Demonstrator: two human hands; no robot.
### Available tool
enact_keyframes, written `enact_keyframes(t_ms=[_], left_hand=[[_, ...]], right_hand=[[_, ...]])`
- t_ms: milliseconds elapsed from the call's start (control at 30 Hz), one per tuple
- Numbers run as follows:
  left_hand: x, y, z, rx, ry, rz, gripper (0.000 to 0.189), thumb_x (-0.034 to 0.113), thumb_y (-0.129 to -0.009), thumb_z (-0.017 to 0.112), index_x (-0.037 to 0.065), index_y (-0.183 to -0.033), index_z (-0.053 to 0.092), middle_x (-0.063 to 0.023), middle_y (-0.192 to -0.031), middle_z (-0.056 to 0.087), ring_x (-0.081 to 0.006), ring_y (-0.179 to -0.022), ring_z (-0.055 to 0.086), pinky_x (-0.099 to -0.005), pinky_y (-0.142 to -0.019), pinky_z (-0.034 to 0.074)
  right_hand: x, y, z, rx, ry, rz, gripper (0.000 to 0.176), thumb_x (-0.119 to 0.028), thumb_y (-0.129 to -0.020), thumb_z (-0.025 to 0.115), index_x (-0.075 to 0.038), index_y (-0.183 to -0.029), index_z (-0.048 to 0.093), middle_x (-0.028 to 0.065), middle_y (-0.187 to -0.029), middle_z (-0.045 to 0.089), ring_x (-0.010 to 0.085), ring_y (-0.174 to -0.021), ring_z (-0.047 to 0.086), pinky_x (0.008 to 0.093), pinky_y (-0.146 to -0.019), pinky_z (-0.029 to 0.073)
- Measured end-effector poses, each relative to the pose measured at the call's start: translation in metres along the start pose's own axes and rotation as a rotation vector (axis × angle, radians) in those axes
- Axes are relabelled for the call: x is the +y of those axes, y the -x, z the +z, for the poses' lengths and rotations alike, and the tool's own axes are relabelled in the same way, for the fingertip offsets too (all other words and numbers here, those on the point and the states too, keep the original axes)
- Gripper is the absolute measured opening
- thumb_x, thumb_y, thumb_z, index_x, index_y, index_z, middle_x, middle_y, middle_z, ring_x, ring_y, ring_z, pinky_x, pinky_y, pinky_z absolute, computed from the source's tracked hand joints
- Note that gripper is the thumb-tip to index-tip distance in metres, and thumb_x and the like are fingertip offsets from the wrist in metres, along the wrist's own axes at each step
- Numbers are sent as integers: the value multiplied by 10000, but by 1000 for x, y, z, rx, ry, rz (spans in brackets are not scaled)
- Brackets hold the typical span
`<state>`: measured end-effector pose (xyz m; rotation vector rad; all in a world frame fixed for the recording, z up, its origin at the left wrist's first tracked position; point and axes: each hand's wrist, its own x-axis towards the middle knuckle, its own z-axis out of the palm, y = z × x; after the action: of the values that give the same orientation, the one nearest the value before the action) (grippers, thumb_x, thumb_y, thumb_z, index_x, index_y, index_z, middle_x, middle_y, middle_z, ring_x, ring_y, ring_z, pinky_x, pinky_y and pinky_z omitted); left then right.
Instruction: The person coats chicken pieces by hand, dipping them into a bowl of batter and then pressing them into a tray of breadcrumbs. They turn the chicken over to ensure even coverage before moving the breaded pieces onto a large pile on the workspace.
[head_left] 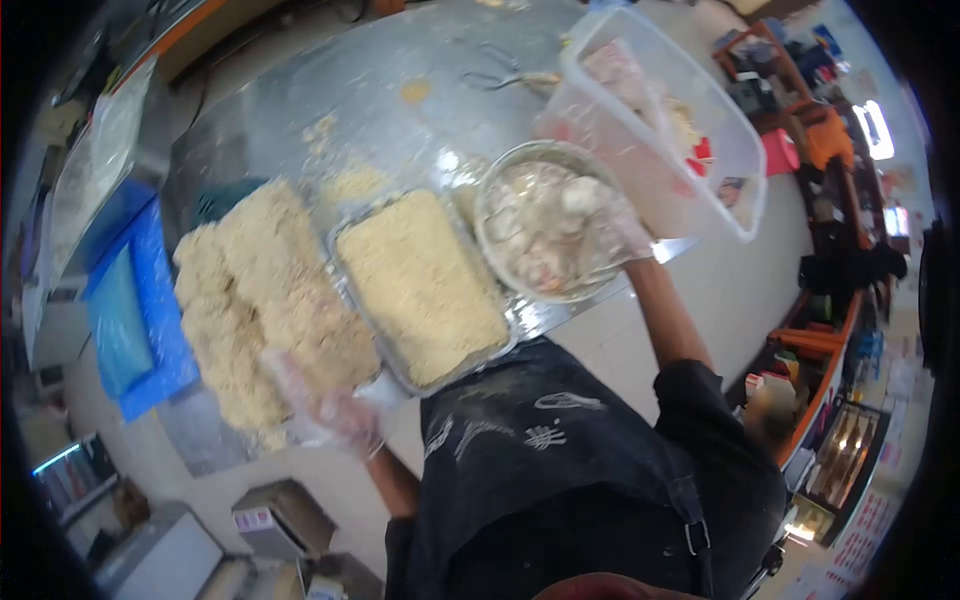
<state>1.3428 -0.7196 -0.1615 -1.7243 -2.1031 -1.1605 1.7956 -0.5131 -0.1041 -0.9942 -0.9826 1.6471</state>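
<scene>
My left hand (340,412), in a clear plastic glove, is at the near edge of a big pile of crumb-coated pieces (285,285). Its fingers look stretched out along the pile, with nothing visible in them. My right hand (618,228), also gloved, reaches into a round metal bowl (484,236). Pale, wet raw meat pieces (545,225) fill the bowl; the right fingers are blurred among them, and their grip is not clear. Between the hands stands a foil-like rectangular tray (392,372) full of yellowish crumbs (422,285).
A tall clear plastic bin (690,175) stands behind the bowl at right. Tongs (505,78) lie on the metal table (330,90), with loose crumbs (355,183) nearby. Blue plastic bags (150,310) are at the left edge. Shelves (810,340) line the right side.
</scene>
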Motion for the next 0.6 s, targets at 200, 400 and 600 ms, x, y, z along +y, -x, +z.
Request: enact_keyframes(t_ms=[200, 400, 600], left_hand=[[107, -63, -20, -293, 313, -10, 508, 220, -885, 466, -20, -1330, 520, -210, -1310, 572, -318, -1267, 520, -403, -1118, 316], [107, -36, -10, -578, 495, -232, 486, 220, -790, 625, 23, -1234, 614, -146, -1258, 611, -359, -1147, 560, -486, -1077, 350], [105, -61, 11, -487, 323, 134, 411, 186, -815, 610, 43, -1200, 637, -134, -1207, 644, -321, -1077, 600, -485, -1042, 377]], right_hand=[[-11, -2, 31, 210, -119, 70, 370, -139, -945, 557, 4, -1285, 557, 83, -1205, 628, 185, -1061, 606, 303, -907, 493], [-53, -34, 77, -54, 1431, 76, 409, -157, -910, 590, -26, -1294, 536, 97, -1213, 609, 188, -1025, 604, 331, -909, 495], [34, -57, 84, -717, 2124, 241, 299, -176, -896, 537, -37, -1151, 607, 133, -1066, 646, 256, -893, 634, 374, -909, 485]])
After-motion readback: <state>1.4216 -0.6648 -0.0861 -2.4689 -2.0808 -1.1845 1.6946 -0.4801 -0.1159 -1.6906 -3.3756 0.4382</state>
